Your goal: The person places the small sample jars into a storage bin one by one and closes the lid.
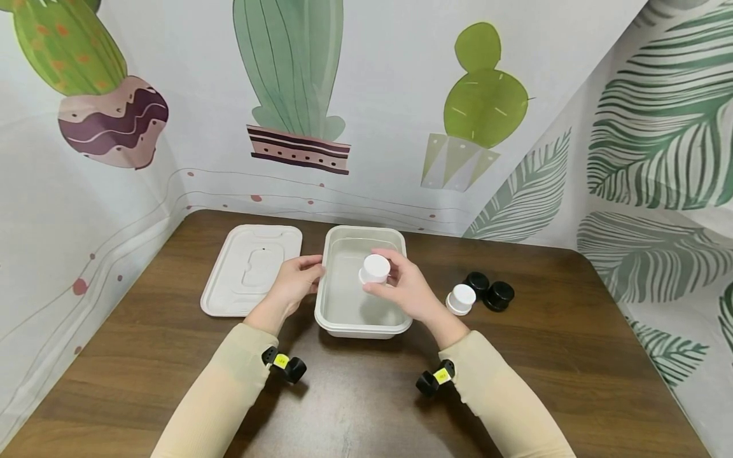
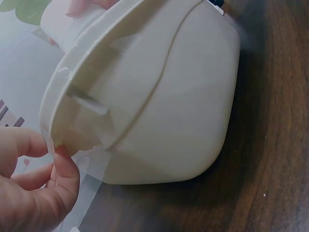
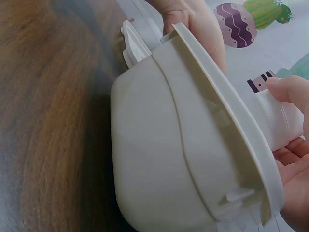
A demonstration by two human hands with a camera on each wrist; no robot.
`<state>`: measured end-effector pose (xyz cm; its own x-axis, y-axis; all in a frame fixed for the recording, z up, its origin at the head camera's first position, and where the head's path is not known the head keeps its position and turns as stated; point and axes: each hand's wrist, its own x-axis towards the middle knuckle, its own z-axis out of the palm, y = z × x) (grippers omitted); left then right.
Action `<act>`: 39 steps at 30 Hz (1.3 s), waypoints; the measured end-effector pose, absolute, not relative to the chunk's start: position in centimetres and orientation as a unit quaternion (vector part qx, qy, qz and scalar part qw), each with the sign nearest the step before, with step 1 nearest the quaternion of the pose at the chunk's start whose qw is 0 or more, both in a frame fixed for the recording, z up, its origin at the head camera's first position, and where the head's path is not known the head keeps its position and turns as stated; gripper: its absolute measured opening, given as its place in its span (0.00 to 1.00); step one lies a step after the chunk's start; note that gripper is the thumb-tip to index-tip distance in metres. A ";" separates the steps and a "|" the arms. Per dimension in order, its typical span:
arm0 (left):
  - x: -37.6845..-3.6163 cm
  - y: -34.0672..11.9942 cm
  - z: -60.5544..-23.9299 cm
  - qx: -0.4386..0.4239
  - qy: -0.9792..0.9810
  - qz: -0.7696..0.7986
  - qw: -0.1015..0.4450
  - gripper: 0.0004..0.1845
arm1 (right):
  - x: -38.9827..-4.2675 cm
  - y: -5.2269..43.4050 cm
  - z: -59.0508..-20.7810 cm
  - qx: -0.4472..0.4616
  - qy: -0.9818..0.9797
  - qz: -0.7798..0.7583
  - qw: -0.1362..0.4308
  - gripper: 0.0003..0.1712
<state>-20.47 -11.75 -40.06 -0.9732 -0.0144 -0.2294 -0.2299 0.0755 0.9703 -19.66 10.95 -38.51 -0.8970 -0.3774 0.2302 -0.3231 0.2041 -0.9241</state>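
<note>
A white rectangular container [image 1: 343, 304] stands open at the table's middle. My left hand [image 1: 316, 272] grips its left rim, thumb and a finger on either side of the edge [image 2: 50, 152]. My right hand [image 1: 382, 281] holds a small white jar [image 1: 376, 265] by its sides, just above the container's inside. From the right wrist, the jar [image 3: 276, 121] shows over the container's rim [image 3: 227, 121], my fingers [image 3: 292, 92] wrapped round it. The left wrist view shows the container's outer wall [image 2: 164, 96] and the jar [image 2: 65, 24] beyond it.
A flat white lid [image 1: 252, 268] lies left of the container. To its right sit another white jar [image 1: 461, 298] and two black jars [image 1: 476, 281] [image 1: 499, 295]. Printed fabric walls close the table's back and both sides.
</note>
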 end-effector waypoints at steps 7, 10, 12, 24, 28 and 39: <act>-20.6 -11.8 -40.2 -0.084 0.724 0.680 0.080 0.22 | -19.5 10.1 -38.4 -0.242 0.776 -0.582 0.024 0.37; -20.6 -11.8 -40.2 -0.083 0.725 0.679 0.078 0.22 | -19.5 9.8 -38.4 -0.244 0.770 -0.589 0.032 0.38; -20.6 -11.8 -40.2 -0.081 0.726 0.679 0.078 0.22 | -19.5 9.6 -38.6 -0.246 0.769 -0.590 0.034 0.37; -20.5 -11.6 -40.0 -0.071 0.735 0.670 0.074 0.21 | -19.8 8.6 -39.3 -0.248 0.777 -0.577 0.036 0.36; -20.5 -11.6 -40.0 -0.068 0.738 0.667 0.074 0.21 | -20.1 8.3 -39.6 -0.247 0.778 -0.577 0.043 0.36; -20.5 -11.7 -39.9 -0.070 0.738 0.667 0.075 0.21 | -20.7 7.7 -39.8 -0.234 0.799 -0.552 0.042 0.34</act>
<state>-20.50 -11.68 -39.93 -0.9792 -0.0030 -0.2031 -0.2024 0.1006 0.9741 -20.66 7.68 -39.76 -0.8873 -0.4199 0.1908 -0.3272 0.2815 -0.9020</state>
